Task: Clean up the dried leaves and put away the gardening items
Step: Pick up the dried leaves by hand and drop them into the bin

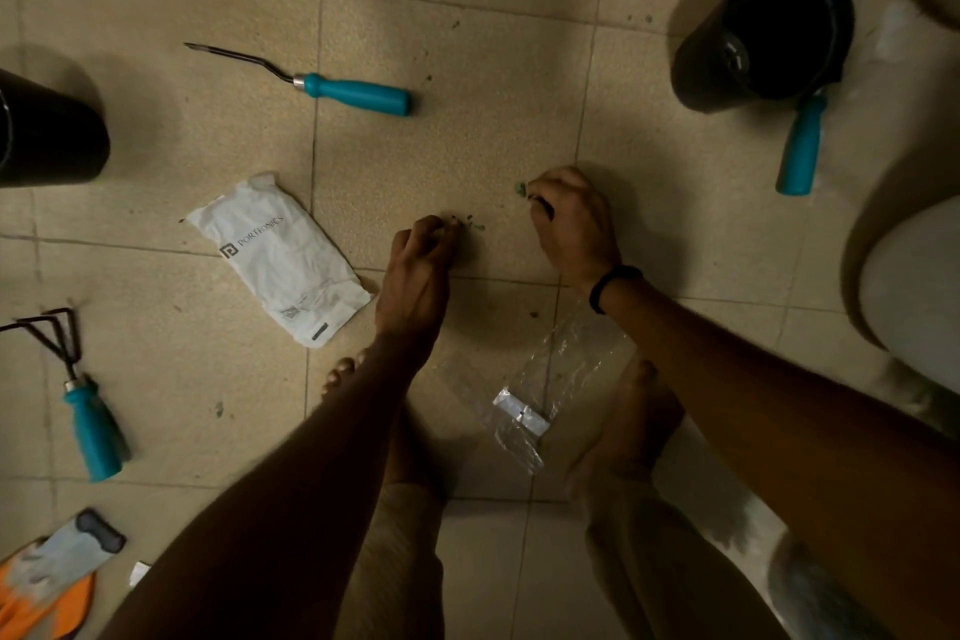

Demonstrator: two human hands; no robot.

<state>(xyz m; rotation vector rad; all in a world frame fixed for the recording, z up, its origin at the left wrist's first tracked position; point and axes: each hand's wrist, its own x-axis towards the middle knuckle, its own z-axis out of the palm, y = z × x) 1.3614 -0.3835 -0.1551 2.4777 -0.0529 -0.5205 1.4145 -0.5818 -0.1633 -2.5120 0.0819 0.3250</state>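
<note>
Small dried leaf bits (pixel 470 222) lie scattered on the tiled floor between my hands. My left hand (pixel 418 265) has its fingers curled, pinching leaf bits at the floor. My right hand (pixel 571 218), with a black wristband, pinches a greenish leaf piece (pixel 519 188) at its fingertips. A clear plastic bag (pixel 545 385) lies flat on the floor under my right forearm. Three teal-handled tools lie around: a weeder fork (pixel 358 93) at the back, a hand rake (pixel 88 411) at the left, and one (pixel 802 146) sticking out of a tipped black pot (pixel 763 31).
A white printed pouch (pixel 280 260) lies left of my left hand. Another black pot (pixel 47 130) stands at the left edge. Grey and orange gloves (pixel 52 572) sit at the lower left. A large pale pot (pixel 914 276) is at the right. My bare feet are below my arms.
</note>
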